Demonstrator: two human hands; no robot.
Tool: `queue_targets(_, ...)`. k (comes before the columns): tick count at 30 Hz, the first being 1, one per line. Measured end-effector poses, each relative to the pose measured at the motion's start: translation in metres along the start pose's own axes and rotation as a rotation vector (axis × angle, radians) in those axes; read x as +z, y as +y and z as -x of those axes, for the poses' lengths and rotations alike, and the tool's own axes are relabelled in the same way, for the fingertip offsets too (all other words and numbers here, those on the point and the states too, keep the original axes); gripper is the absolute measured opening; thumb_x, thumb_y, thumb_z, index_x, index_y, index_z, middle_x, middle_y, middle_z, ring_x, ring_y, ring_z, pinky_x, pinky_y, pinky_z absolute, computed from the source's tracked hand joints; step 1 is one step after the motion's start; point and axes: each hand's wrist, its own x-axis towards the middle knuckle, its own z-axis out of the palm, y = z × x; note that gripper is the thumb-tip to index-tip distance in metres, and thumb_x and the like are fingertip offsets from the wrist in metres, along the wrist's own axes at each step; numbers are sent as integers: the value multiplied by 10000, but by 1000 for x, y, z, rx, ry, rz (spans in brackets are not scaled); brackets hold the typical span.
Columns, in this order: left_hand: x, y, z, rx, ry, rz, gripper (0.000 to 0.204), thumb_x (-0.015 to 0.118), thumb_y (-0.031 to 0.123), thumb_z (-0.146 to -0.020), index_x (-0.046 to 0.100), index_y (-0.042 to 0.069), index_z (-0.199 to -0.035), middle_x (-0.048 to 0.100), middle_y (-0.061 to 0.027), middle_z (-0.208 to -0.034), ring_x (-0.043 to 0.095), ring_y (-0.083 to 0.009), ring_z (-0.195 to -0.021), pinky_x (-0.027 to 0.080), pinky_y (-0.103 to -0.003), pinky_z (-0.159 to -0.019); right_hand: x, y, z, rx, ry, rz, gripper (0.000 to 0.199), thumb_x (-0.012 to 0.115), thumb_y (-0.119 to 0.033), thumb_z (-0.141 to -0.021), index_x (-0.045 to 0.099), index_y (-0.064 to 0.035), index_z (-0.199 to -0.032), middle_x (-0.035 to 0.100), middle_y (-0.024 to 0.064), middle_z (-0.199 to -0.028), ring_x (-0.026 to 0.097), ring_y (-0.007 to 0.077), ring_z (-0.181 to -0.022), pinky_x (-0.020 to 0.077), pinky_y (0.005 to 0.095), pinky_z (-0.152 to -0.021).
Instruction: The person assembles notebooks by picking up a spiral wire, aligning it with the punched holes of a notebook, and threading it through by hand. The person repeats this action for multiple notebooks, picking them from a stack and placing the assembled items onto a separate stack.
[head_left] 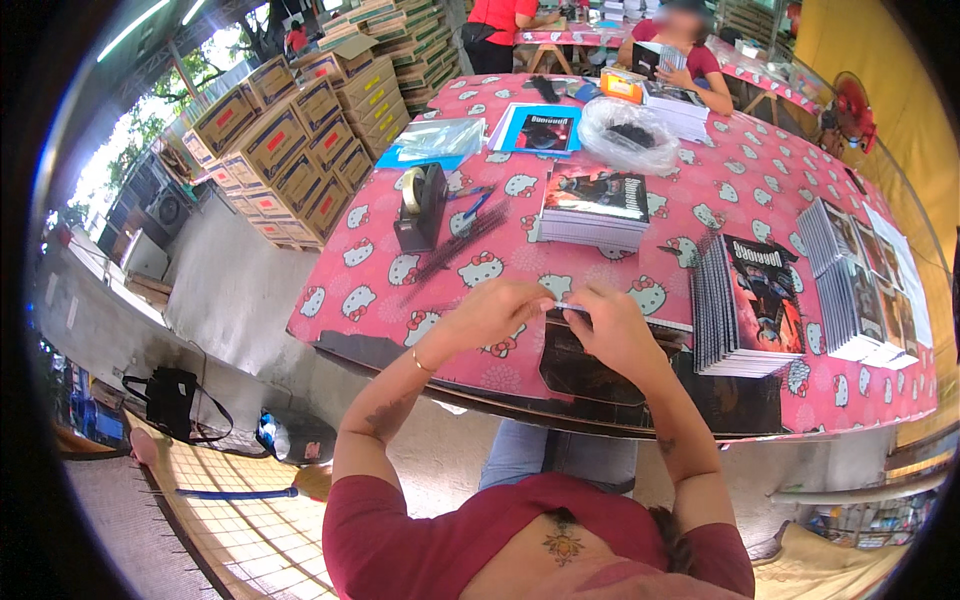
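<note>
Pink patterned plastic cloth (700, 190), printed with white cat faces, covers one long table; it carries all items below.

Brown cardboard cartons (290, 140), stacked in rows, stand off the table at ten o'clock.

Dark-covered booklets, upright row (750, 305), at three o'clock of the hands, near them.

White-edged booklets, fanned rows (860, 285), farther out at three o'clock.

Dark-covered booklets, flat stack (595, 205), at twelve o'clock of the hands.

Clear crumpled plastic bag (628, 135), dark contents, beyond the flat stack at twelve o'clock.

Black tape dispenser with tan roll (422, 205), at eleven o'clock.

Thin black strips, loose bundle (455, 250), just beside the dispenser, lying slanted.

Dark glossy sheet (590, 365), flat at the table's near edge, directly under the hands.

Left hand (490, 312): fingers curled, tips pinched narrow on one end of a small pale thin strip (567, 307).

Right hand (612, 328): fingers bent, thumb and forefinger pinched on the strip's other end. Strip sits between both hands, above the dark sheet.
</note>
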Motion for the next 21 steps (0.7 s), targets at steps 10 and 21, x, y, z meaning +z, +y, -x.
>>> queue_targets(10, 7, 19, -14, 93, 134, -50, 281, 750, 148, -868, 641, 74, -1115, 619, -105, -929, 636, -302, -761, 486, -400, -605, -20, 4, 26, 103, 12, 166, 256, 638, -166, -916, 720, -127, -1155, 688, 96, -868, 687, 322, -749, 525, 443, -638)
queue_targets(21, 88, 46, 12, -113, 218, -678, 897, 568, 611, -909, 396, -77, -1459, 351, -265, -1564, 304, -434, -1472, 143, -673, -1157, -19, 8, 21, 119, 33, 137, 210, 638, -191, -921, 713, -113, -1101, 691, 107, -867, 687, 342, -749, 525, 450, -634)
